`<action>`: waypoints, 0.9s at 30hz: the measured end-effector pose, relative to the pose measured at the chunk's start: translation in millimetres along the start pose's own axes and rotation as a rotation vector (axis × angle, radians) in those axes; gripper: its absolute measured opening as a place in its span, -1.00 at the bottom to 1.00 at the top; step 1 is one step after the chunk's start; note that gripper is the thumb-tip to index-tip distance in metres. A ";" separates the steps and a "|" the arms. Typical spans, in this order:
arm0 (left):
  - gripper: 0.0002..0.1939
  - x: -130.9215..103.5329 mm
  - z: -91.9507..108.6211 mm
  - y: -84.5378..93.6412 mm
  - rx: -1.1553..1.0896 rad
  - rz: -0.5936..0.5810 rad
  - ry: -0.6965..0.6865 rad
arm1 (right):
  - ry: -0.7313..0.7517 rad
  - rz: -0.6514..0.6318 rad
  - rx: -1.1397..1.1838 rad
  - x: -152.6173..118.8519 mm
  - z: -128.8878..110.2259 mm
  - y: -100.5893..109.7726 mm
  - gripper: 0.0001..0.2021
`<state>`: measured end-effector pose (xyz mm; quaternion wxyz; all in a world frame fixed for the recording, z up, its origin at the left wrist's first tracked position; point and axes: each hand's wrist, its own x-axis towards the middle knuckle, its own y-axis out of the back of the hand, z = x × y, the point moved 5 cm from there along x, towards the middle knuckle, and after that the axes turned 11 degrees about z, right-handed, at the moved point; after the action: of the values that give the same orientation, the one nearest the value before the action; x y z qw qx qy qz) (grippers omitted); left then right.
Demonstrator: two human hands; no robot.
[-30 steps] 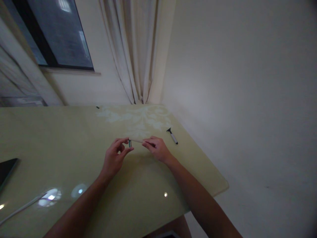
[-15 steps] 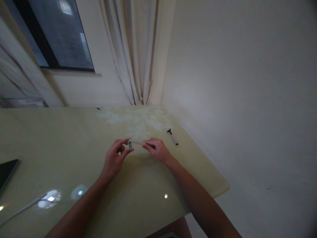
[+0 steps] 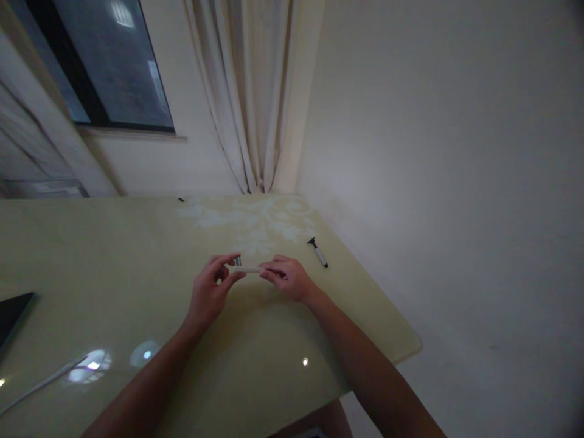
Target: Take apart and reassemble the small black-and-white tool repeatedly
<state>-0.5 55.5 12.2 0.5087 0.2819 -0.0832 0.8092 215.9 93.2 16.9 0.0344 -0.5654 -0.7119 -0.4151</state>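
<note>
Held level in front of me, just above the table, is a pale-handled razor [image 3: 249, 269]. Its small head, with a bit of teal on it, stands up at the left end. My left hand [image 3: 213, 281] pinches this head end between thumb and fingertips. Closed around the other end of the handle is my right hand [image 3: 287, 277], whose fingers hide that tip. Beyond my right hand lies a second razor [image 3: 320, 254], grey-handled with a black head, untouched on the table.
A glossy yellow-green table [image 3: 123, 255] spreads under my hands, its right edge near the wall. At left are a dark flat device [image 3: 13, 313] and a white cable [image 3: 45, 383]. A small black piece [image 3: 181, 199] lies at the far edge, before the curtain [image 3: 255, 103].
The razor has been turned about its handle: its head pointed down and now points up. The handle's left end has dropped slightly. The grey-handled razor has stayed put.
</note>
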 end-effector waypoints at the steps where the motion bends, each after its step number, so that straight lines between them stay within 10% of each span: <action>1: -0.62 -0.1 0.4 0.0 0.000 0.004 -0.004 | 0.005 0.006 0.004 0.0 -0.5 0.3 -0.62; 27: -0.64 -0.4 5.7 1.6 0.020 0.008 -0.049 | 0.021 -0.044 0.047 1.7 -1.5 3.4 -0.60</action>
<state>0.3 52.1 16.9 0.5007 0.3063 -0.0888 0.8048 217.6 93.6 20.6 0.0460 -0.5444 -0.7333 -0.4047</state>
